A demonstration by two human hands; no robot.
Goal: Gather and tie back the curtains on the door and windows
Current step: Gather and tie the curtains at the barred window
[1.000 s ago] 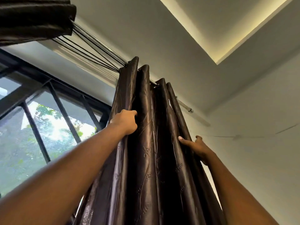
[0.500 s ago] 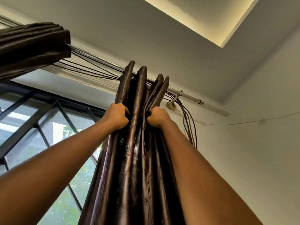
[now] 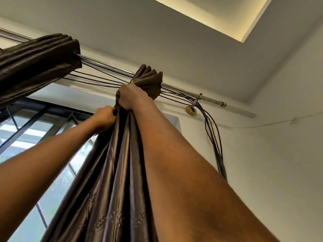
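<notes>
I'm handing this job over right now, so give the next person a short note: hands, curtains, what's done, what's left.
Right hand grips the gathered curtain just under the rod.
Left hand grips the same bundle slightly lower, on its left side.
Done: this curtain is bunched tight.
Left: tie it back; no tie shows.
A second curtain sits bunched on the rod at upper left.

Lit ceiling recess (image 3: 201,13), black cables (image 3: 215,145), perhaps a wire (image 3: 262,126)
</notes>
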